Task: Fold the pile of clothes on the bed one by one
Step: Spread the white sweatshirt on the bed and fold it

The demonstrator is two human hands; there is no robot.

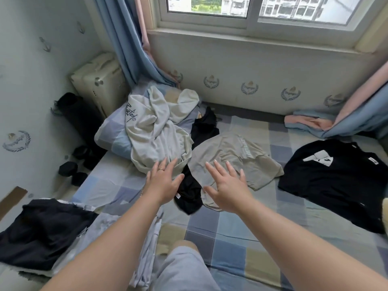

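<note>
A loose pile of clothes lies mid-bed: a crumpled pale grey-white shirt [155, 131] with script lettering, a beige T-shirt [233, 156] spread to its right, and a black garment [190, 194] partly under both. My left hand [162, 181] hovers with fingers straight over the lower edge of the white shirt. Over the beige T-shirt's near edge my right hand [226, 185] is spread, fingers straight. Neither hand holds anything. A black T-shirt [336, 177] with a white print lies flat at the right.
A stack of dark and light clothes [46, 232] sits at the near left on the checked bedsheet [226, 244]. A pillow [113, 133] lies under the white shirt. Curtains [130, 47] hang at both sides of the window; a cream suitcase [98, 80] stands beside the bed.
</note>
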